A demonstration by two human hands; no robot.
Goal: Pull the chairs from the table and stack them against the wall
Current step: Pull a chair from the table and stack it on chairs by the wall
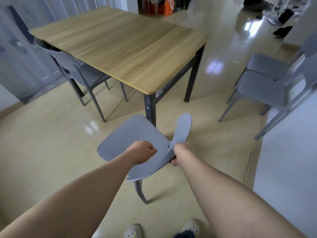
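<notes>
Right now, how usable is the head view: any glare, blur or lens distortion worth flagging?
Head view: bright window glare on the glossy floor at upper right; wide-angle bending curves the table edges and stretches the forearms; motion blur smears the stacked chairs at right; the held chair and both hands, left and right, stay reasonably sharp.

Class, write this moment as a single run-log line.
both hands grip grey chair's backrest | chair clear of table | stacked chairs by right wall | one chair at table
</notes>
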